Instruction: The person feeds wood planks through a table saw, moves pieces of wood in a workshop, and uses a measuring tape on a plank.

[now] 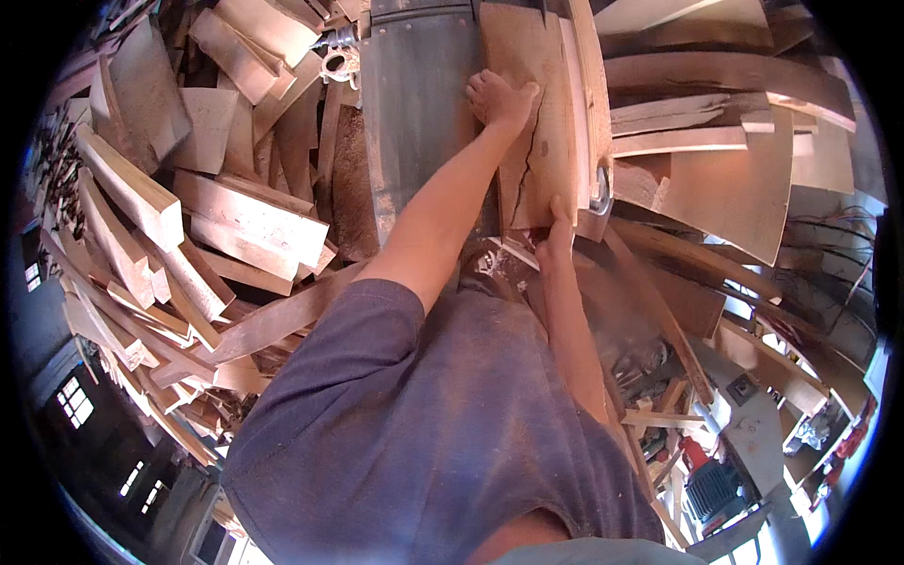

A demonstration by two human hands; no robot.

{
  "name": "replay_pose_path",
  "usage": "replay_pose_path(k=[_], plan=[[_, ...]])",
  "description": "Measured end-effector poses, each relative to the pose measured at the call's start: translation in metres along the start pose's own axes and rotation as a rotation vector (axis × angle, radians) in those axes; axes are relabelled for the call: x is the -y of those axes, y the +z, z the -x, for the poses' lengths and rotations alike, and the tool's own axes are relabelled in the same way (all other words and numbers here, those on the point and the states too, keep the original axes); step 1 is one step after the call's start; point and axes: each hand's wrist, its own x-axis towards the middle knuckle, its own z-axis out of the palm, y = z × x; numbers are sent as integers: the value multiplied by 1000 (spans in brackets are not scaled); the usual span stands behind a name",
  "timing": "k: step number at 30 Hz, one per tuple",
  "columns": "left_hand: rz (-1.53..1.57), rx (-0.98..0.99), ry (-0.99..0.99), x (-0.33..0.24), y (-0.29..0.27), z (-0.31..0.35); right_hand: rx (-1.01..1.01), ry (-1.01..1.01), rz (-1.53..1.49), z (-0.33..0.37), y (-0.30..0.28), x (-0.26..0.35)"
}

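My left hand (499, 99) lies flat, fingers spread, on the cracked board (537, 141) at upper centre; my right hand (556, 235) pushes its near end, fingers together. Most board length remains on the grey surface (414, 104).

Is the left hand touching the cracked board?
Touching. The head view shows the left hand pressed flat, palm down, on the cracked board, with no gap visible.

No packages, labels, signs or screens show anywhere in this view.
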Motion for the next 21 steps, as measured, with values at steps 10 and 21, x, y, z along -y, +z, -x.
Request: replay_pose_path(k=[10, 21], plan=[[-102, 74, -42, -4, -2, -6, -26, -60, -124, 6, 26, 2], [-164, 170, 475, 17, -37, 45, -53, -14, -127, 11, 37, 18]])
